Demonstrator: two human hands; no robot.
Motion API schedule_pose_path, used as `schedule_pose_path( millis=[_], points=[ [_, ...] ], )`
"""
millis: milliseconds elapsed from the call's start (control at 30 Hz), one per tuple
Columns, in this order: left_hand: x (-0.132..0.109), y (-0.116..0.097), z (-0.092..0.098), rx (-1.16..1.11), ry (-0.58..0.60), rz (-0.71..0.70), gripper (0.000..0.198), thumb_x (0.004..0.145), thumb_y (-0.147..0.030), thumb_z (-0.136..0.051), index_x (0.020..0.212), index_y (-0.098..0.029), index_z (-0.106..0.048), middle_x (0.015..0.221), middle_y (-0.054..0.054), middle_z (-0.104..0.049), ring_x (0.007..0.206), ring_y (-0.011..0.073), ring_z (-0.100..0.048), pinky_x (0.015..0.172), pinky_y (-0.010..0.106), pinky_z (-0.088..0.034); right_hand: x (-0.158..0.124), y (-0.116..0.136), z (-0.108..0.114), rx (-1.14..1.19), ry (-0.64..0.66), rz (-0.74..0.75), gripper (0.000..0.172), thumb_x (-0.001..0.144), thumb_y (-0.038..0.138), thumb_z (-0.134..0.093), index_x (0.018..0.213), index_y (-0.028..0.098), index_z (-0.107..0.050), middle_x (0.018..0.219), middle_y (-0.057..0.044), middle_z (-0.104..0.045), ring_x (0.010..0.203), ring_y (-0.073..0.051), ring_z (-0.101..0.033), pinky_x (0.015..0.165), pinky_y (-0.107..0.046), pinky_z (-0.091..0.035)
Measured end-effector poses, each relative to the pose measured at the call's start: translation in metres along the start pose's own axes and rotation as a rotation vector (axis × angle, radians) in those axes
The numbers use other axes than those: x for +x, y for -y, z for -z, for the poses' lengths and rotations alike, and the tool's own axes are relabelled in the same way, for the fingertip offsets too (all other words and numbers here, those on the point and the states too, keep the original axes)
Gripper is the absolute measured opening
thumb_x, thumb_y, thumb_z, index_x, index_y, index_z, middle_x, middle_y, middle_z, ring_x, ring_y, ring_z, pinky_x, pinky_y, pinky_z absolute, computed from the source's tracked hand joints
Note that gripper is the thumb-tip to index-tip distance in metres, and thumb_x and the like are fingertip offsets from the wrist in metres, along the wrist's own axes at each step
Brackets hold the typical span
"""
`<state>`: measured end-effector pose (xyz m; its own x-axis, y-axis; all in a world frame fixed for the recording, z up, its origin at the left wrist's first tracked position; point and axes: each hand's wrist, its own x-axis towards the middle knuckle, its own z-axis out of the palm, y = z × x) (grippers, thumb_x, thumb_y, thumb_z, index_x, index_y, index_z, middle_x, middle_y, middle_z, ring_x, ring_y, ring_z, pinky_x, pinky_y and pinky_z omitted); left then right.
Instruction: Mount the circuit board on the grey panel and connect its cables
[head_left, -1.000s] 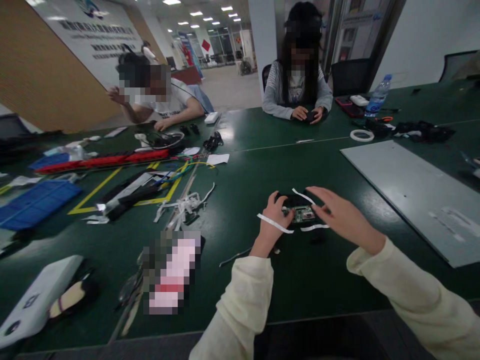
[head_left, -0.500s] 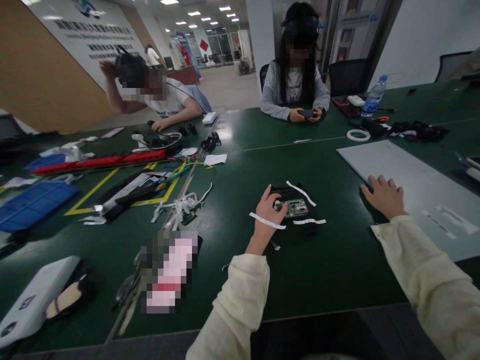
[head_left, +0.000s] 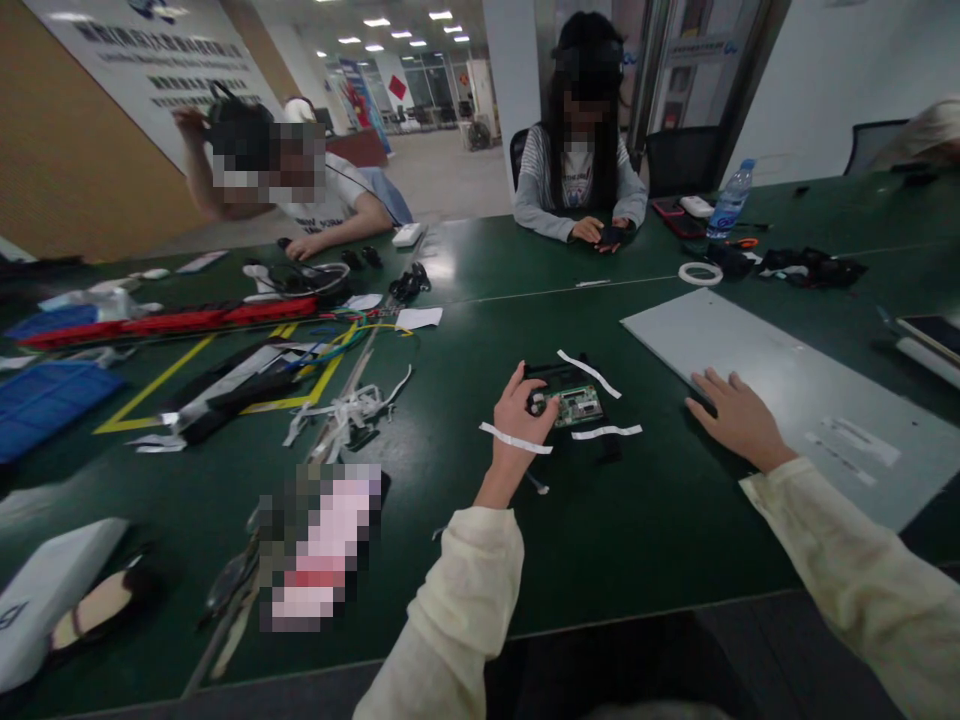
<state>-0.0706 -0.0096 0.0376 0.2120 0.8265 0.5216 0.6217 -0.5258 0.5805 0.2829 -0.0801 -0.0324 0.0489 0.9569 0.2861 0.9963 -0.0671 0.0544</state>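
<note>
My left hand curls its thumb and fingers round the left end of a small green circuit board, which lies with dark parts on the table. A white tape strip runs across the back of this hand. Another white strip lies along the board's far side, and a third strip on its near side. To the right, my right hand rests with fingers spread on the left part of a large grey flat panel. Two pale strips lie on the panel.
Left of my hands are crumpled white strips, a blurred-out pink object and a white device. A tape roll and a water bottle stand beyond the panel. Two people sit across the green table.
The grey panel has slid left and a little nearer, my right hand moving with it. My left hand keeps its hold on the circuit board. The person opposite has lowered their hands.
</note>
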Motion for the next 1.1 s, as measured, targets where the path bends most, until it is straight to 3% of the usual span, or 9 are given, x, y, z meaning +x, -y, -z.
schedule_pose_path(
  millis=[333,633,733,933,1033,1100],
  points=[
    [0.008,-0.024,0.010,0.005,-0.063,-0.050,0.022,0.079,-0.027,-0.064,0.098,-0.017,-0.064,0.134,0.015,-0.053,0.124,0.0232,-0.051,0.101,0.038,-0.045,-0.042,0.066,0.042,0.207,0.090,0.300,0.058,0.092,0.051,-0.034,0.141,0.019,-0.042,0.147,-0.008,-0.037,0.135,-0.035,-0.028,0.105,-0.052,-0.034],
    [0.015,-0.035,0.014,0.008,-0.055,-0.058,0.021,0.078,-0.027,-0.065,0.096,-0.018,-0.065,0.133,0.013,-0.055,0.124,0.0233,-0.051,0.101,0.038,-0.045,-0.058,0.106,0.080,0.399,0.189,0.579,0.058,0.090,0.047,-0.043,0.141,0.021,-0.041,0.144,-0.009,-0.041,0.139,-0.033,-0.020,0.109,-0.053,-0.028],
    [0.018,-0.036,0.015,0.024,-0.051,-0.046,0.020,0.077,-0.028,-0.065,0.095,-0.019,-0.065,0.133,0.012,-0.055,0.123,0.0233,-0.053,0.100,0.038,-0.046,-0.059,0.116,0.085,0.452,0.217,0.645,0.061,0.088,0.047,-0.047,0.143,0.022,-0.038,0.143,-0.008,-0.043,0.138,-0.031,-0.022,0.110,-0.052,-0.027],
    [0.020,-0.034,0.011,0.031,-0.032,-0.052,0.016,0.077,-0.026,-0.065,0.092,-0.018,-0.064,0.128,0.013,-0.059,0.122,0.0229,-0.053,0.101,0.037,-0.044,-0.056,0.134,0.087,0.502,0.282,0.791,0.062,0.087,0.047,-0.049,0.144,0.024,-0.037,0.150,-0.007,-0.033,0.137,-0.031,-0.026,0.109,-0.052,-0.028],
    [0.017,-0.027,0.003,0.038,-0.009,-0.046,0.016,0.077,-0.025,-0.065,0.091,-0.019,-0.063,0.120,0.011,-0.064,0.123,0.0230,-0.053,0.100,0.038,-0.044,-0.057,0.141,0.084,0.530,0.237,0.857,0.057,0.088,0.041,-0.050,0.140,0.021,-0.043,0.146,-0.007,-0.040,0.139,-0.029,-0.023,0.109,-0.049,-0.031],
    [0.014,-0.021,-0.004,0.045,0.012,-0.028,0.016,0.077,-0.025,-0.064,0.092,-0.019,-0.063,0.118,0.011,-0.065,0.124,0.0231,-0.051,0.100,0.038,-0.045,-0.062,0.141,0.085,0.556,0.142,0.927,0.047,0.090,0.033,-0.047,0.134,0.017,-0.050,0.138,-0.008,-0.050,0.135,-0.025,-0.033,0.108,-0.045,-0.035]
  ],
)
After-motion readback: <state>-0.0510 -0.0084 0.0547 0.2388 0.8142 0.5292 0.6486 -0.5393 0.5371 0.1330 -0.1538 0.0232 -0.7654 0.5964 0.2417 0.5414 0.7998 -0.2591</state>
